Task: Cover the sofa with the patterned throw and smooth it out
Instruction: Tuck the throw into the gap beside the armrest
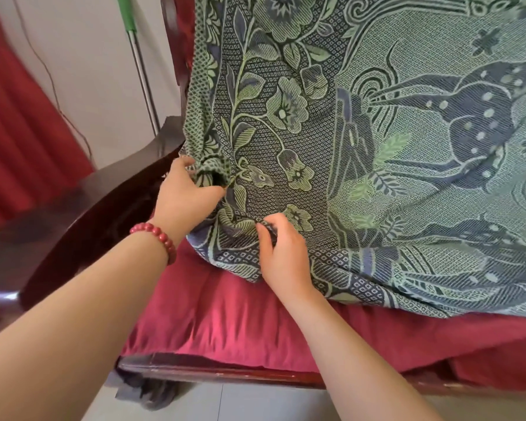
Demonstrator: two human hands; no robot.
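The patterned throw (362,132) lies over the back and seat of the sofa (225,323), and the red front of the cushion is not covered. The left hand (184,192) grips a bunched corner of it beside the dark wooden armrest (104,205). The right hand (283,256) pinches a fold near the lower edge. A red bead bracelet (158,238) is on the left wrist.

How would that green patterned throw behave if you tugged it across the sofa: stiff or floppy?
Probably floppy: the patterned throw bunches into soft folds where the left hand grips it and the right hand pinches it. Its woven texture likely drags rather than slides on the red cushion, so it may wrinkle.
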